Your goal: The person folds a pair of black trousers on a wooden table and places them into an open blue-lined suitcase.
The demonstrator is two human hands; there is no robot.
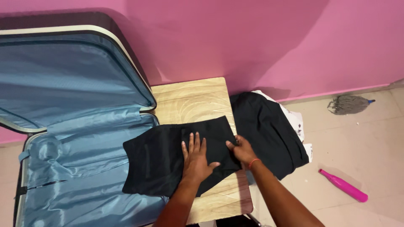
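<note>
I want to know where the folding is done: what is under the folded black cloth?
The black cloth lies mostly on a light wooden table, its left edge over the open suitcase's blue lining. Anything directly beneath it is covered. The left hand presses on top.

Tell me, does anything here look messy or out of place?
Yes. A mop head lies loose on the floor by the pink wall, and a pink bottle lies on its side nearby. The black garment under both hands hangs partly over the open suitcase rim. More clothes slump off the table's edge.
</note>
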